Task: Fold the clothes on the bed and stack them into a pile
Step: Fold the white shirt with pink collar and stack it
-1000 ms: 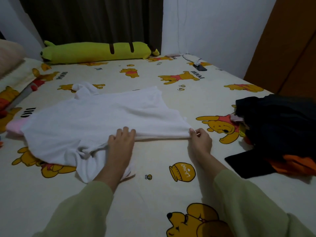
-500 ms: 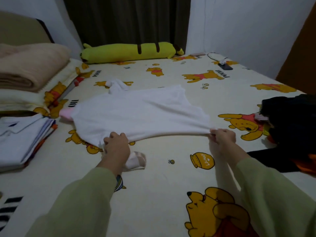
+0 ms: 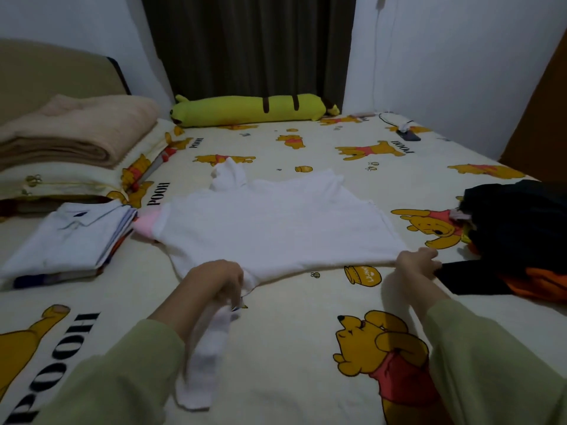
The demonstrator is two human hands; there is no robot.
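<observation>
White garment (image 3: 270, 228): spread flat mid-bed on cartoon-print sheet (image 3: 306, 348). Surroundings: folded pile (image 3: 70, 240) at left, touching its pink-edged sleeve; dark unfolded heap (image 3: 521, 228) at right; yellow plush bolster (image 3: 251, 110) and beige blanket (image 3: 76, 130) beyond. Left hand (image 3: 214, 280) clenched on near hem, loose sleeve trailing below. Right hand (image 3: 414, 262) pinching near right corner.

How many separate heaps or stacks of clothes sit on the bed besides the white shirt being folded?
2: a folded pale stack at the left edge, and an unfolded dark heap at the right. Its far side runs out of frame.
</observation>
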